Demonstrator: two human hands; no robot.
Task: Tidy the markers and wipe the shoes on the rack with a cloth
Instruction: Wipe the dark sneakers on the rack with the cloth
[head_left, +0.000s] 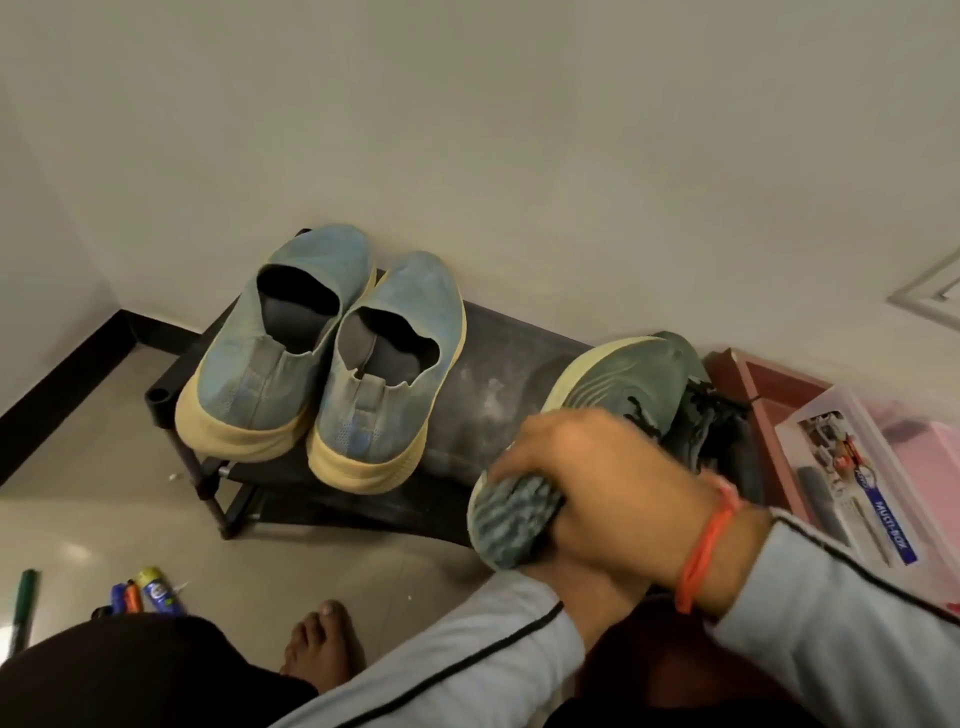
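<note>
A home entryway corner: low shoe rack (498, 332) with worn shoes (322, 364) against plain wall, tiled floor (104, 467)

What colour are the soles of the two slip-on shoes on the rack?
Pale yellow soles under dusty blue uppers, seen in the head view.

The rack (498, 332) carries two blue slip-on shoes (332, 358) and one green laced shoe (623, 384), possibly a second behind it. One green marker (23, 603) and roughly three small markers (140, 592) lie on the floor.
</note>
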